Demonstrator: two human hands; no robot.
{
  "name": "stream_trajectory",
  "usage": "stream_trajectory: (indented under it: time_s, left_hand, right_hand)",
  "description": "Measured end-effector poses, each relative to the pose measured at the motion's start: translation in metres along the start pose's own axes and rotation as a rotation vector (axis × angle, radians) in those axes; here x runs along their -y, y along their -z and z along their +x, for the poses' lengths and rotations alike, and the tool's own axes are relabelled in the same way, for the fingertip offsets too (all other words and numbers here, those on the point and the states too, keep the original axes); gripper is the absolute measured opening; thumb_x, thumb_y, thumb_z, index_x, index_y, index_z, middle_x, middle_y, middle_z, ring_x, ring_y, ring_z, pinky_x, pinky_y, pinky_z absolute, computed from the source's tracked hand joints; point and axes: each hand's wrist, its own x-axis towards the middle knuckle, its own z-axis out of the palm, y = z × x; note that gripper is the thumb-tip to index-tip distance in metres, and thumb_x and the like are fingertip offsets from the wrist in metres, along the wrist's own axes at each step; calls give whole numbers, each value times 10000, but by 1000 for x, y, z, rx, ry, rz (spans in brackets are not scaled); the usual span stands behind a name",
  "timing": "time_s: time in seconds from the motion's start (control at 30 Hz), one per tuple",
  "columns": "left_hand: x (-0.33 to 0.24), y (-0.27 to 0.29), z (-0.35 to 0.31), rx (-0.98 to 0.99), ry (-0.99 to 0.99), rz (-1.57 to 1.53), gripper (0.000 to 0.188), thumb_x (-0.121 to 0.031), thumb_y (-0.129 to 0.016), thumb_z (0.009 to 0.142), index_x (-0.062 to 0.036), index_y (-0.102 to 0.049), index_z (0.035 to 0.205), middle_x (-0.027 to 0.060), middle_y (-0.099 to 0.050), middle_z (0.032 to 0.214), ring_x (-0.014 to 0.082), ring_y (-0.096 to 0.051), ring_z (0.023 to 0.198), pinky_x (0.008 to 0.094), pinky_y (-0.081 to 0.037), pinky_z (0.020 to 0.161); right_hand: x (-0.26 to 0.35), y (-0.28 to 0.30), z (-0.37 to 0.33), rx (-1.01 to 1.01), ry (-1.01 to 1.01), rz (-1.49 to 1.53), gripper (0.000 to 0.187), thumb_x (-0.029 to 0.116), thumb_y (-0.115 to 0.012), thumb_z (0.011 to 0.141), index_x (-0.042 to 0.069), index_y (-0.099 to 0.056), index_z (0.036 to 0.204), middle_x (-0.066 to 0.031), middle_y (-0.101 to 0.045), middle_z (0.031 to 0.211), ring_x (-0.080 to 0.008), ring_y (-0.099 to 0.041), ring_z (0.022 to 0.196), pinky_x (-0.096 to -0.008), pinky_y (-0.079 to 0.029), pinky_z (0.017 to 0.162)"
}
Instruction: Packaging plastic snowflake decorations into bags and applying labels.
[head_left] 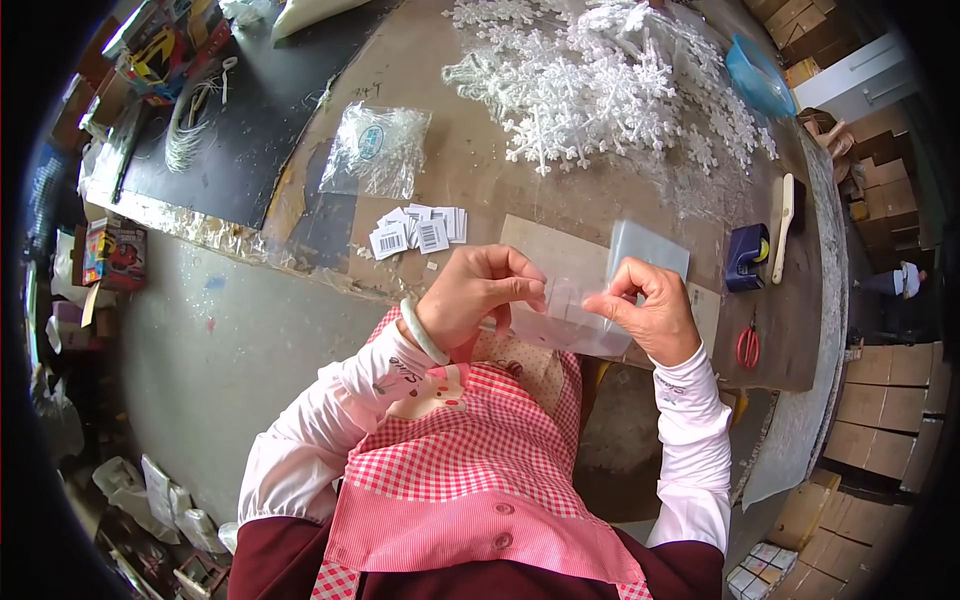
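My left hand [480, 288], with a pale bangle at its wrist, pinches the upper edge of a clear plastic bag [575, 332] at the table's near edge. My right hand [657, 305] pinches the same bag from the other side, thumb against fingertips. The bag hangs between both hands, see-through; whether anything lies inside I cannot tell. Just beyond my right hand lies a stack of clear plastic sleeves [660, 247], partly on a cardboard sheet [540, 238]. White barcode labels [415, 231] are spread beyond my left hand.
White snowflake ornaments [600, 90] are heaped at the far side, near a blue basket [758, 77]. A filled clear bag [375, 150] lies left. At right are a tape dispenser [747, 257], a brush [786, 225] and red-handled scissors [748, 346]. Cardboard boxes [885, 410] stand beyond the table.
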Motion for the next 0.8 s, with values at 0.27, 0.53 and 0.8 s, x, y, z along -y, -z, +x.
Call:
stream_trajectory:
  time_s: [0.27, 0.53, 0.8]
  left_hand:
    - [-1, 8, -3, -23, 18, 200, 148, -80, -687, 868, -19, -652, 999, 89, -706, 902, 101, -627, 662, 204, -480, 498]
    - [-44, -30, 6, 60, -493, 1081, 243, -202, -708, 809, -2, -701, 947, 142, -686, 916, 205, -636, 747, 319, -483, 638]
    - [-51, -23, 24, 217, -47, 690, 172, -102, -659, 824, 38, -719, 903, 68, -702, 769, 114, -641, 724, 245, -513, 680]
  right_hand:
    - [4, 2, -1, -7, 128, -68, 142, 68, -772, 759, -2, -649, 756, -16, -611, 677, -72, -522, 610, -242, -426, 569]
    - [13, -2, 0, 64, 175, -181, 111, 36, -760, 737, 8, -671, 796, -50, -623, 689, -94, -567, 620, -256, -440, 570]
    - [25, 3, -5, -34, 335, -285, 226, -2, -754, 726, 30, -633, 914, -63, -628, 725, -149, -597, 635, -296, -456, 593]
